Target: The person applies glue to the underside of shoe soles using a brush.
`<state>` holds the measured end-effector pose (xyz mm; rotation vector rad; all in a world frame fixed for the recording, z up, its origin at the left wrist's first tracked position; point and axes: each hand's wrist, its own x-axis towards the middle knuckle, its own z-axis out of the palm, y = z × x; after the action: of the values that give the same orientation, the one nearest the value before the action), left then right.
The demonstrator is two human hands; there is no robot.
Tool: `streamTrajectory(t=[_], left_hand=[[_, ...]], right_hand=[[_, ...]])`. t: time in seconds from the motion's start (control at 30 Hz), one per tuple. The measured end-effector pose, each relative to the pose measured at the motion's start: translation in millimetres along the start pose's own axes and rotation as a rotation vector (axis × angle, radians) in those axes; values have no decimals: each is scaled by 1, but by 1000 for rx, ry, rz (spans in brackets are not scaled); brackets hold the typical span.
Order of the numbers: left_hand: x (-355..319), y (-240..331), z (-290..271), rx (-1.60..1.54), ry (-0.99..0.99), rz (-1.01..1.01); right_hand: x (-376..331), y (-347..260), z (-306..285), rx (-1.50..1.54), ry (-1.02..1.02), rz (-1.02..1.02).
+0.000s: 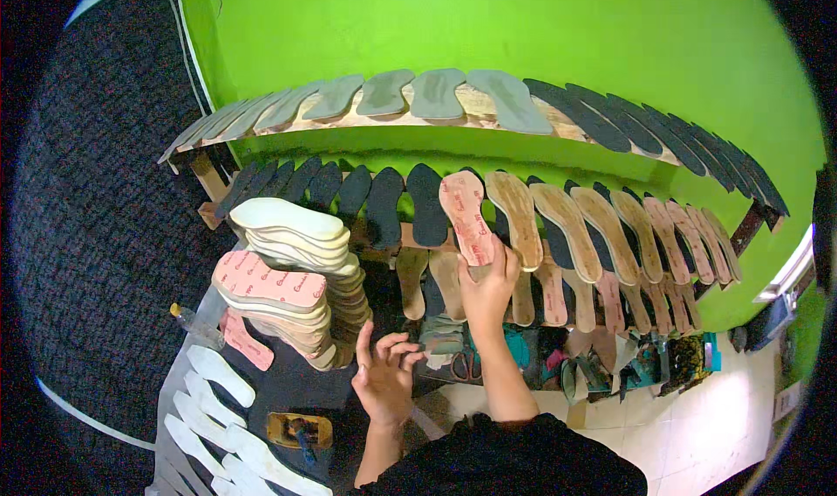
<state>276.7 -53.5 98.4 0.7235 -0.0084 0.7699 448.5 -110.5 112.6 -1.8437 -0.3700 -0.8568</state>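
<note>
My right hand [490,291] reaches up to the middle shelf and grips the heel end of a pink insole [465,208] with red print. That insole stands in the row, with a dark insole showing behind its edge. My left hand [385,374] is held lower, its fingers apart and slightly curled, with nothing in them. Left of it stands a stack of pink-topped insoles [270,281]. Behind that rises a taller stack of cream insoles [288,220]. Tan, glue-streaked insoles [514,217] lean along the shelf just right of the gripped one.
A top shelf [475,104] carries grey and black insoles before a green wall. White insole pieces [222,378] lie spread at lower left, beside a yellow container [299,430] with a brush-like tool. Scissors [466,365] and assorted items sit under the rack. A bottle [199,326] lies by the stacks.
</note>
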Motion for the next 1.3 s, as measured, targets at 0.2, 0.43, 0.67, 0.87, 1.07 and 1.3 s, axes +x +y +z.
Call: streamTrajectory(t=[0.2, 0.43, 0.67, 0.87, 1.07, 1.3], left_hand=[[-6, 14, -18, 46, 4, 16], [-20, 37, -32, 33, -133, -42], [-45, 83, -37, 104, 30, 120], [-80, 129, -46, 132, 32, 420], [-135, 165, -78, 186, 338, 665], [-210, 183, -94, 280, 540, 844]], right_hand=[[4, -4, 10, -100, 1, 9], [9, -15, 14, -332, -17, -2], [-10, -58, 2, -130, -12, -139], [-58, -120, -17, 372, -222, -269], [-111, -154, -6, 895, -651, -472], [-212, -198, 93, 851, -1235, -343]])
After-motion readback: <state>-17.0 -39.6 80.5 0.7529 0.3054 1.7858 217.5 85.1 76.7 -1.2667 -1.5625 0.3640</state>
